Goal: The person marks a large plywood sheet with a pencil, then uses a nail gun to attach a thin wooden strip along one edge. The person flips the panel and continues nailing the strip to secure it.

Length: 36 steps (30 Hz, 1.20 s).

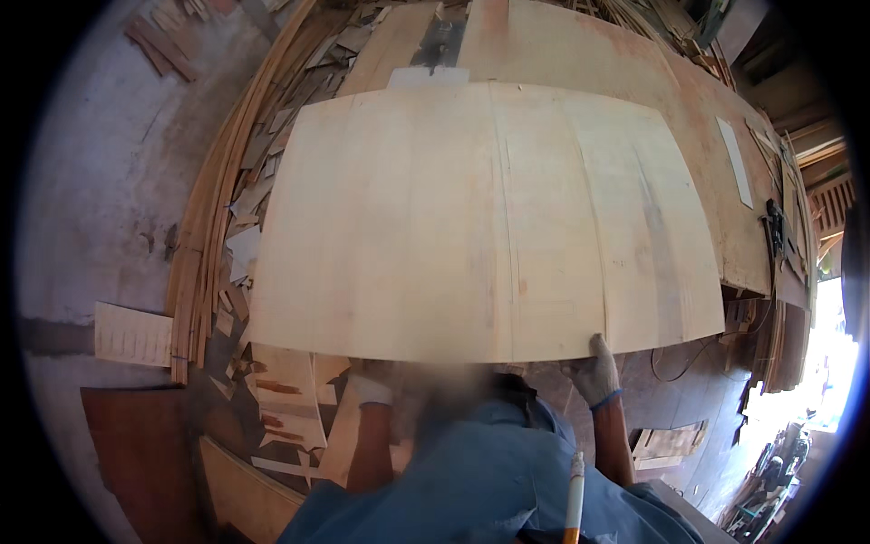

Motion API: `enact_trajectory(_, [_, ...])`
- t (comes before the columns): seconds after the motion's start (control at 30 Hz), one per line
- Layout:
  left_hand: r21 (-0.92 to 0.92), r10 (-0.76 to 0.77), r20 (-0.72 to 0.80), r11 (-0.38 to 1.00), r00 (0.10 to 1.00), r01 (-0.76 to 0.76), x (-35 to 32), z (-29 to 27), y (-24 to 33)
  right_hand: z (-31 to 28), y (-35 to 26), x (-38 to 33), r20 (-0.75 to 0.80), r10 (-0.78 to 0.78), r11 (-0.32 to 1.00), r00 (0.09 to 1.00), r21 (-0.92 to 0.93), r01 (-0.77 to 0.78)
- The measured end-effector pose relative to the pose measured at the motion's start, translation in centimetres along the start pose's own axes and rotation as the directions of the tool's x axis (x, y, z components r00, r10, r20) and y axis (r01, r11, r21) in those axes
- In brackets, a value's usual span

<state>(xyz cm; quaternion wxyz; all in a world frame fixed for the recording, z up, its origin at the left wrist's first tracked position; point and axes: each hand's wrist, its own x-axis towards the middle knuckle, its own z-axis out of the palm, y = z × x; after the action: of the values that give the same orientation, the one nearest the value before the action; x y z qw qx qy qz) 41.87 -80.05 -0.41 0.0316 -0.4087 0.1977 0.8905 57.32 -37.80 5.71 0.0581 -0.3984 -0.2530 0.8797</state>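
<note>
A wide, pale plywood sheet [417, 227] spreads across the middle, its long near edge close to my body. Dark streaks and seams run down its right half. My right hand [595, 374], in a white glove with a blue cuff, grips that near edge with the thumb on top; the other fingers are hidden underneath. My left hand [372, 384], gloved in white too, is at the near edge further left. Its fingers are out of sight under the sheet, so their hold cannot be seen.
Beyond the sheet lies a large wooden panel [580, 54]. Long strips [217, 204] and broken offcuts [263, 190] pile up on the left, beside a brown board [140, 462]. A black tool [773, 222] with a cable sits at right. A cigarette [575, 503] juts up before my blue shirt.
</note>
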Motion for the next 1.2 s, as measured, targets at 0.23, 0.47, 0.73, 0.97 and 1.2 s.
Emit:
enact_trajectory(0.23, [0.076,0.118,-0.07,0.991,0.991,-0.113,1.6,-2.0,10.2,-1.7,6.5,3.6,0.058,0.019,0.984,0.998,0.173,-0.028])
enact_trajectory(0.47, [0.215,0.004,0.204,0.975,0.979,-0.049,6.5,-0.6,11.8,-4.4,8.0,7.6,-0.135,-0.263,0.935,0.955,0.208,0.287])
enact_trajectory(0.73, [0.576,0.056,0.289,0.787,0.956,-0.22,13.0,-3.1,18.3,-3.4,12.2,7.4,-0.299,-0.183,0.89,0.937,0.355,0.287])
enact_trajectory(0.97, [0.422,0.014,0.089,0.905,0.996,-0.05,14.2,2.7,27.0,5.3,18.8,1.4,0.012,-0.018,0.866,1.0,0.499,0.009])
enact_trajectory(1.2, [0.34,-0.022,0.192,0.939,0.981,-0.045,13.8,0.9,24.2,-0.9,14.8,1.5,-0.321,-0.209,0.853,0.924,0.403,0.333])
